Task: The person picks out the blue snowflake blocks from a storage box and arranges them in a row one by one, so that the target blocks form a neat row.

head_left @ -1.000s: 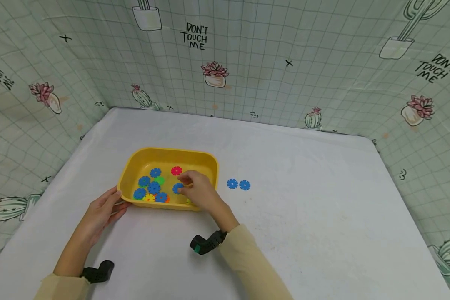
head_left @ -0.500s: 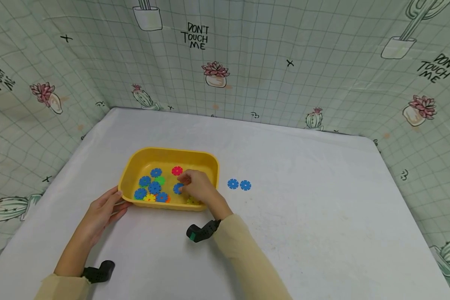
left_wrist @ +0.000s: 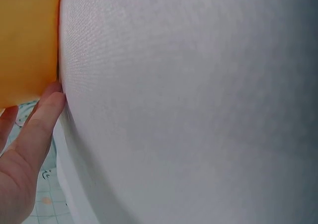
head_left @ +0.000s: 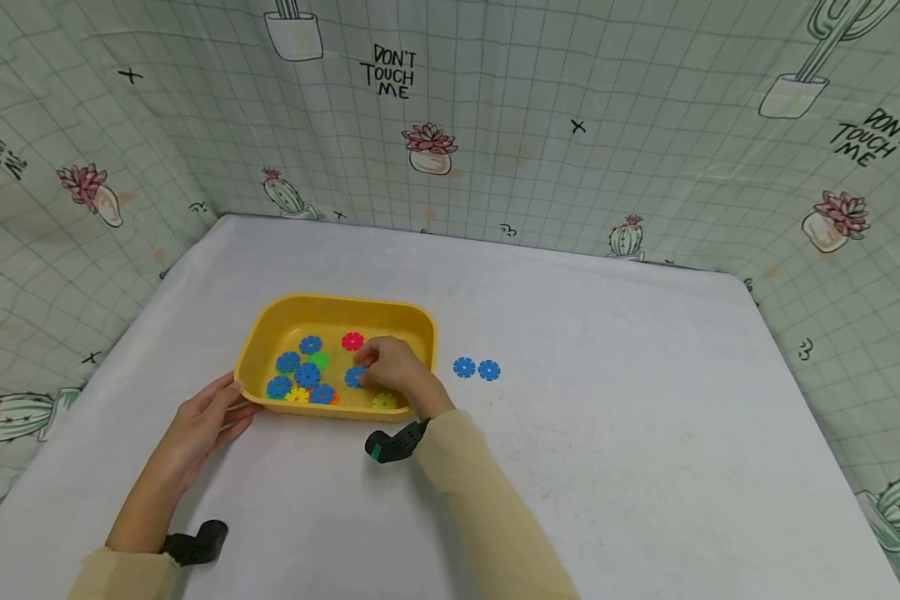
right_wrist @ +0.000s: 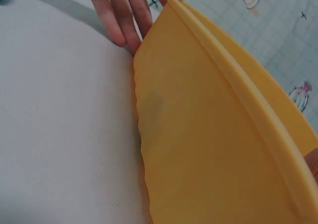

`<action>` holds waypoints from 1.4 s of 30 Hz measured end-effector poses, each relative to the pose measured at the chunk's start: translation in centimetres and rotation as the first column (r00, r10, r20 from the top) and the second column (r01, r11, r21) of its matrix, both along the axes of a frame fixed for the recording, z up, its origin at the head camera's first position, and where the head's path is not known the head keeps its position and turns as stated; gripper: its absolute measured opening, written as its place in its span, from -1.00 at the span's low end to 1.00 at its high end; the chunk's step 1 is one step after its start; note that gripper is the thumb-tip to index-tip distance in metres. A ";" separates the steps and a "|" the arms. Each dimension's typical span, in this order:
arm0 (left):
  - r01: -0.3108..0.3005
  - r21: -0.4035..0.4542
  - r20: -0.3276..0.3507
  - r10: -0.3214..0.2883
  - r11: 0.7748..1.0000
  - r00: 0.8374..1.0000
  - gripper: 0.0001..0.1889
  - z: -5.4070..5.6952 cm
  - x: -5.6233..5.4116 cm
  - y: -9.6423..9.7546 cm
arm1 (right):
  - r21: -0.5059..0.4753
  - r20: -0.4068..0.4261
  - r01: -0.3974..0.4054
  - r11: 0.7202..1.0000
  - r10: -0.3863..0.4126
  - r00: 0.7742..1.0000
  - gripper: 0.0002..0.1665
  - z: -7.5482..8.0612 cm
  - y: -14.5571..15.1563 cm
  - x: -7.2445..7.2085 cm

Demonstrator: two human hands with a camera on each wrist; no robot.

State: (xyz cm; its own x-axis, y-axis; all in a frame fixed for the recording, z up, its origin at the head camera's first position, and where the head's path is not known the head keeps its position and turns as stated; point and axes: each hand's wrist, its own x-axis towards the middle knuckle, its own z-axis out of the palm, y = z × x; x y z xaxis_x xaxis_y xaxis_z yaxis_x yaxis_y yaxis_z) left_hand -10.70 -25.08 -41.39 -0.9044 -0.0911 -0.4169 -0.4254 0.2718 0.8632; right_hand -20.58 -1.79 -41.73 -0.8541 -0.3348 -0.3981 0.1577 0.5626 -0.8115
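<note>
My left hand (head_left: pixel 201 427) holds the near left corner of a yellow plastic tray (head_left: pixel 318 311), thumb at the rim and fingers along the outer wall. In the left wrist view, its fingers (left_wrist: pixel 42 117) touch the tray's lower edge. Inside the tray, my right hand (head_left: pixel 401 371) pinches at a blue snowflake disc (head_left: pixel 353 377) with curled fingers; the thumb is mostly hidden. A red disc (head_left: pixel 352 341) lies just beyond these fingers. A yellow-green disc (head_left: pixel 384 401) sits below the palm. The tray wall (right_wrist: pixel 198 114) hides most of this hand in the right wrist view.
Several blue discs (head_left: pixel 307 375), a green disc (head_left: pixel 318 361), a yellow disc (head_left: pixel 297 395) and an orange one lie in the tray's left half. Two blue discs (head_left: pixel 464 367) rest side by side on the white table (head_left: pixel 615 417), right of the tray. Patterned cloth surrounds the table.
My right wrist and forearm have swung up and left, uncovering the yellow-green disc. The right fingertips stay by the same blue disc. My left hand and the tray have not moved.
</note>
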 end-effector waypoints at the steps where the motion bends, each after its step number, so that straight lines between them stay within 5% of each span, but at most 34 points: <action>1: -0.004 -0.002 0.003 0.004 1.000 1.000 -0.30 0.0 0.0 0.1 | -0.001 0.006 -0.001 1.000 0.001 1.000 -0.71 0.0 0.0 0.0; 42: 0.036 0.032 -0.022 -0.035 0.999 0.999 -0.29 0.1 -0.1 -0.4 | 0.177 -0.089 -0.169 0.970 0.187 0.978 -0.71 -0.4 -0.5 -0.5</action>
State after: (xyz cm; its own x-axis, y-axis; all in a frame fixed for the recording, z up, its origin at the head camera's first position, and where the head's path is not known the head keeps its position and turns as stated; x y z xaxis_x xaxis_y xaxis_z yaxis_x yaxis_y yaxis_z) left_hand -10.76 -25.52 -41.26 -0.9157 -0.0454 -0.3993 -0.3969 0.2583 0.8808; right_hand -21.13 -2.32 -42.08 -0.8268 -0.4208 -0.3733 -0.0377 0.7036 -0.7096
